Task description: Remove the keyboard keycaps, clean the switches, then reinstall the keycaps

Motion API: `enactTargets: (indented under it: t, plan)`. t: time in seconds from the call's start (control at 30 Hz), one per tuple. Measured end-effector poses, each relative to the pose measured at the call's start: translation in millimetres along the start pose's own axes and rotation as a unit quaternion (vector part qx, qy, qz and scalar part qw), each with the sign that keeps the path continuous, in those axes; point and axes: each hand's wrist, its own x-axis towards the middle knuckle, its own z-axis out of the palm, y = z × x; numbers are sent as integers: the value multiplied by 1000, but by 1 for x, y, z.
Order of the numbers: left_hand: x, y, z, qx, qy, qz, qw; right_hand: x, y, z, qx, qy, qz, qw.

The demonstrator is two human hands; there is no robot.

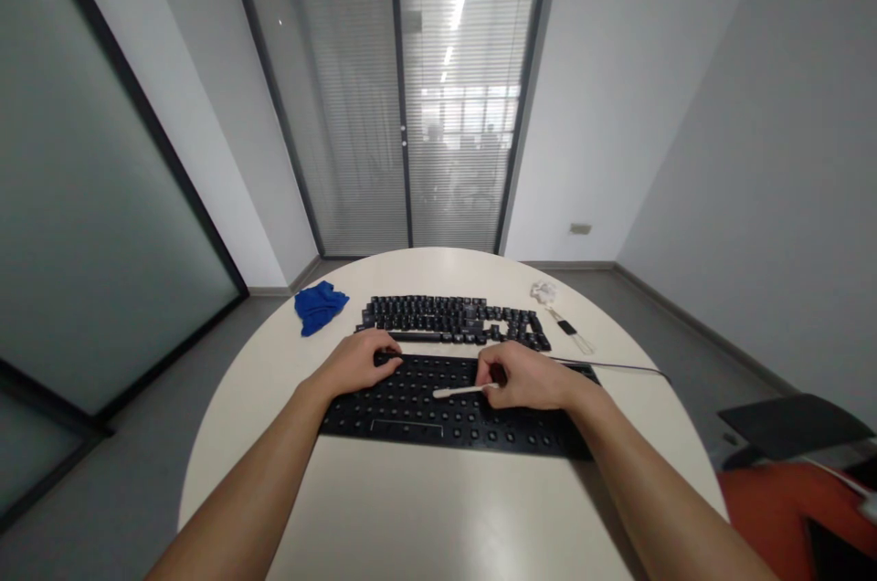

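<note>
A black keyboard (pixel 411 412) with its keycaps off lies on the round table, its rows of bare switch stems showing. My left hand (pixel 360 364) is at its far left corner, thumb on top and fingers curled over the back edge. Above the middle-right of the keyboard, my right hand (pixel 524 377) pinches a white cotton swab (pixel 456 392). The swab points left, low over the switches; whether its tip touches them I cannot tell. Behind the keyboard, the removed black keycaps (pixel 425 316) are laid out in keyboard order.
On the white table (pixel 411 508) a crumpled blue cloth (pixel 319 307) lies at the left. A wad of white tissue (pixel 544 291) and a wire keycap puller (pixel 570 328) lie at the right. The keyboard's cable (pixel 623 366) runs over the right edge, near an orange chair (pixel 781 517).
</note>
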Motion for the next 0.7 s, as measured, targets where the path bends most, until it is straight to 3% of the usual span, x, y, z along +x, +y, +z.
enactTargets:
  t: [0.27, 0.47, 0.7]
  plan:
    - [3, 5, 2, -46, 5, 24, 999, 2, -19, 12, 0, -31, -29, 999]
    - [2, 6, 1, -91, -8, 57, 994, 1, 0, 0, -23, 13, -9, 1000]
    - [-1, -4, -3, -92, -17, 43, 995, 1, 12, -5, -38, 52, 11, 998]
